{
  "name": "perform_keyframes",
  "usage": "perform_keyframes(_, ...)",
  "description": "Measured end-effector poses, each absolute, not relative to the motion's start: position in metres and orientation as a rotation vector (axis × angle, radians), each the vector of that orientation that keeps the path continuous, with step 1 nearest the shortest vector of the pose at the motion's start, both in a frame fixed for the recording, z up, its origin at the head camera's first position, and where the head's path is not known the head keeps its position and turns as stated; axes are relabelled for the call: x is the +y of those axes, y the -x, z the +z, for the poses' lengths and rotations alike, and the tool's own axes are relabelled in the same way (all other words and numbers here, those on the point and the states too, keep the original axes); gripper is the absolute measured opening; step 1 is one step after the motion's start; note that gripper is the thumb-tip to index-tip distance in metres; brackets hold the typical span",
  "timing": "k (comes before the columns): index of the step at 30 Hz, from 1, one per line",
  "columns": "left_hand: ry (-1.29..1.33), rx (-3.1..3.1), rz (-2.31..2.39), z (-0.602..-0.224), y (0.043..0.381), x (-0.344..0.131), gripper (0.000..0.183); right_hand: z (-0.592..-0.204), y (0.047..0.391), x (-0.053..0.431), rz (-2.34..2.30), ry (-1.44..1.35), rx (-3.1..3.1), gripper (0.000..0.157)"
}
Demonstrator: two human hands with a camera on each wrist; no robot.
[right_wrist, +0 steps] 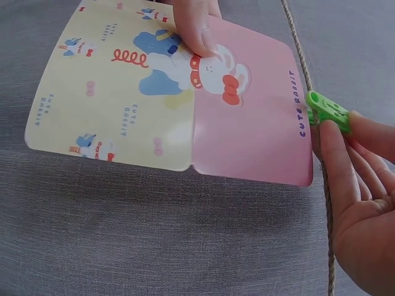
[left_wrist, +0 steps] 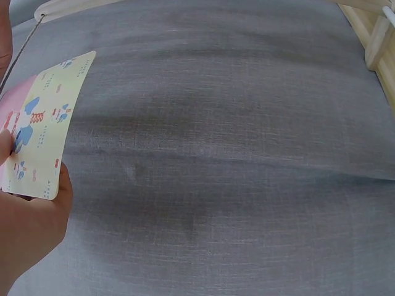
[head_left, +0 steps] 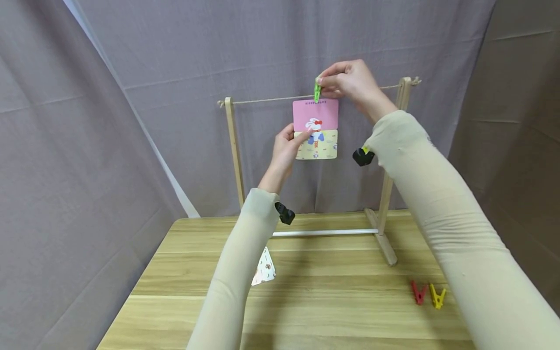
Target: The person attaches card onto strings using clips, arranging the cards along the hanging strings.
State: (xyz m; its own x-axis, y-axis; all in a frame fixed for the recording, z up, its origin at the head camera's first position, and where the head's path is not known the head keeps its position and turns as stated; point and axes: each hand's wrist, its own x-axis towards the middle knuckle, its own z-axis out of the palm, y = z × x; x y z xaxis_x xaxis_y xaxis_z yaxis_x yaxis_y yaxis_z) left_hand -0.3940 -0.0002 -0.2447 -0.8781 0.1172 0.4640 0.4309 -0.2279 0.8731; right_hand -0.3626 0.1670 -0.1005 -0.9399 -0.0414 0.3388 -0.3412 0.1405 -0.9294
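Head view: pinching green clothespin [head_left: 317,91] with right hand [head_left: 350,83] and card [head_left: 327,121] by its left edge with left hand [head_left: 286,148], seemingly clipping its top to the rope [head_left: 271,100] above the back edge of the table [head_left: 341,291], probably calling next for a gentle release.

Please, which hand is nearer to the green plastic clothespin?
Right. The right hand pinches the green plastic clothespin; the left hand is lower, holding the pink-and-yellow rectangular card.
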Motion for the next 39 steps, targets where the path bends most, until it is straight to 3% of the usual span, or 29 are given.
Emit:
perform_keyframes(16, 0.67, -1.79, -2.221, -0.2419, 0.3943, -0.0019, 0.02, -0.1008, 0.3626, 0.1644, 1.85, -0.355, -2.257, 0.007)
perform_keyframes(30, 0.661, -1.779, -2.23, -0.246, 0.3971, 0.0015, 0.02, -0.098, 0.3626, 0.1661, 1.69, -0.321, -2.458, 0.04)
perform_keyframes(39, 0.682, -1.769, -2.232, -0.246, 0.3974, 0.0026, 0.021, -0.0948, 0.3595, 0.1669, 1.667, -0.308, -2.491, 0.045)
